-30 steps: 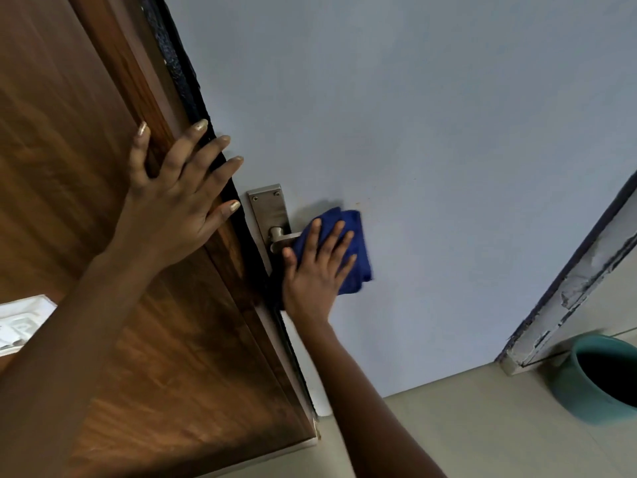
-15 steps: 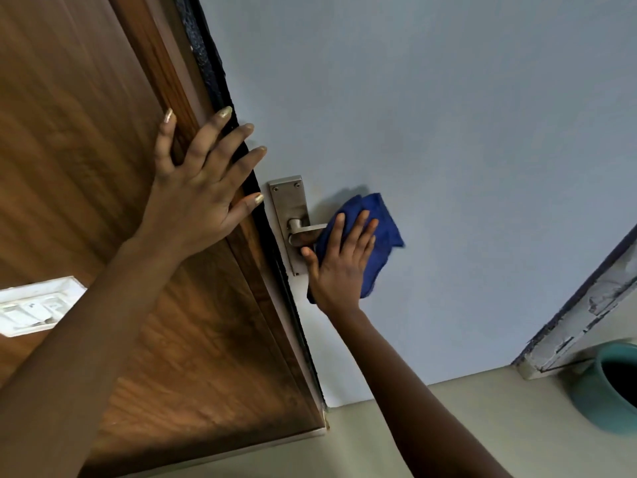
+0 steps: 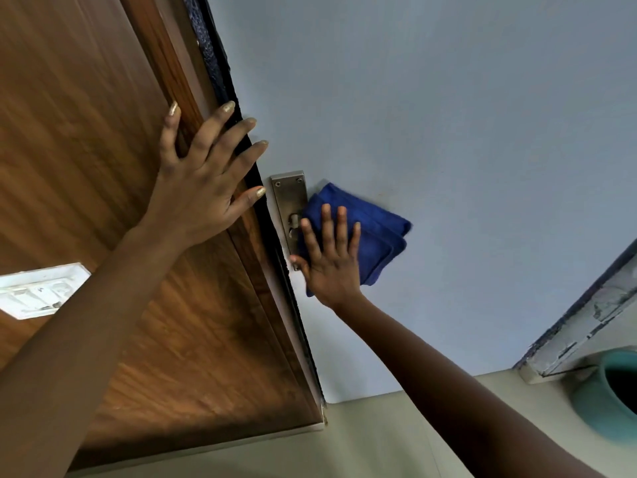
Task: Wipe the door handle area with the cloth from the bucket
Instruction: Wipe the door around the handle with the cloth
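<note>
A folded blue cloth (image 3: 374, 232) lies pressed against the pale blue door (image 3: 431, 132) just right of the steel handle plate (image 3: 289, 193). My right hand (image 3: 331, 260) lies flat on the cloth with fingers spread, covering most of the lever. My left hand (image 3: 203, 177) rests open on the wooden door frame (image 3: 103, 167) beside the dark door edge, fingers spread and holding nothing. A teal bucket (image 3: 606, 398) stands on the floor at the lower right, partly cut off by the frame edge.
A white switch plate (image 3: 41, 291) is mounted on the wood panel at the left. A chipped white frame piece (image 3: 586, 326) runs diagonally above the bucket. Beige floor (image 3: 362, 439) lies below the door.
The cloth under my right hand has slid a little to the right and spread flatter on the door, with the fingers now straighter. The view has shifted so the door parts sit further right.
</note>
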